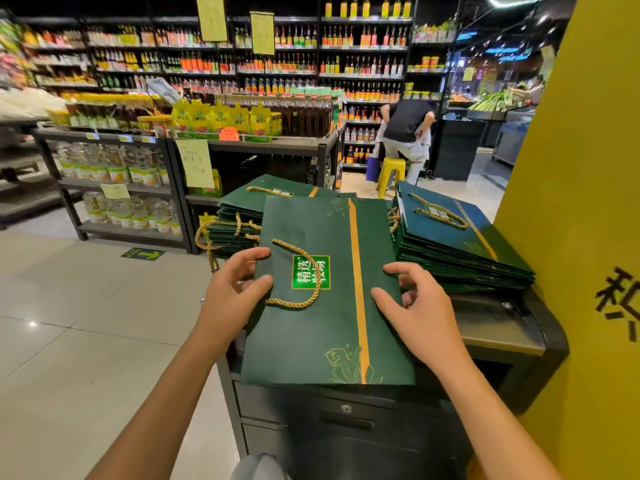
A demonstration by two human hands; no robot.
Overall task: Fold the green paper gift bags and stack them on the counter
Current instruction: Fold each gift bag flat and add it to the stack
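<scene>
Squarely, the green bag (pixel 332 327) sits gripped between left hand (pixel 233 292) and right hand (pixel 417 311).

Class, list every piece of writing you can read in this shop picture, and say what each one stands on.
"精选", beside a second column I cannot read surely: green label on the gift bag.
Black characters on the yellow pillar: cut off at the frame edge, unreadable.
Handwritten yellow notes, shelf price tags, floor sticker: too small or blurred.
</scene>
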